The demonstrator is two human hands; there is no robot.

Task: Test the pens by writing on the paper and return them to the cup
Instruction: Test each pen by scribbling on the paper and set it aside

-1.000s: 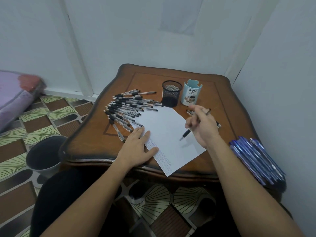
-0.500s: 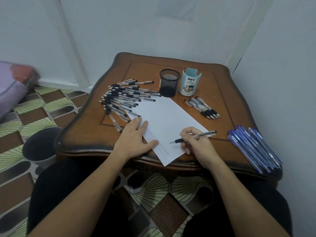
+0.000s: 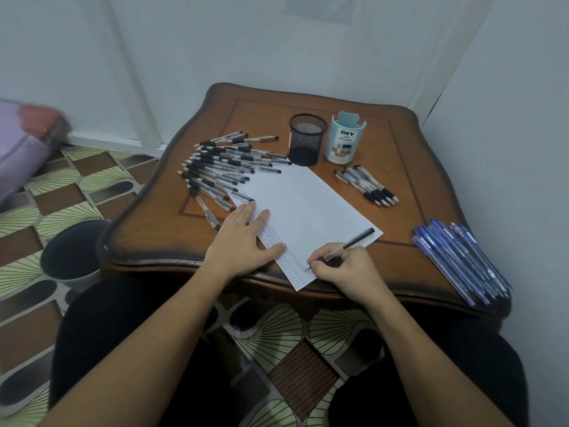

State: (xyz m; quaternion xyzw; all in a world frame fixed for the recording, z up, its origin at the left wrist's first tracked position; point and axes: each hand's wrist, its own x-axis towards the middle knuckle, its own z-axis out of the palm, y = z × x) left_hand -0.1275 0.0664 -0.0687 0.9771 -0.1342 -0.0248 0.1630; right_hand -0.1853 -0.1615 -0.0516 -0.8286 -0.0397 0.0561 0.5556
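A white sheet of paper (image 3: 304,208) lies slanted on the wooden table (image 3: 409,167), with rows of small marks along its near left edge. My left hand (image 3: 243,241) rests flat on that edge, fingers straight. My right hand (image 3: 345,269) grips a black pen (image 3: 351,245) in a writing hold, its tip touching the paper near the bottom corner. A black mesh cup (image 3: 307,139) and a pale blue cup (image 3: 345,137) stand at the back. A fan of several black pens (image 3: 224,171) lies left of the paper, and a small group of pens (image 3: 368,184) lies right of it.
A bundle of several blue pens (image 3: 458,260) lies at the table's right edge. A dark bin (image 3: 74,251) stands on the patterned floor to the left. White walls close in behind and to the right. My knees are under the table's near edge.
My right hand came down from above the small pen group to the paper's near corner and set the pen tip on the sheet. My left hand stayed flat on the paper.
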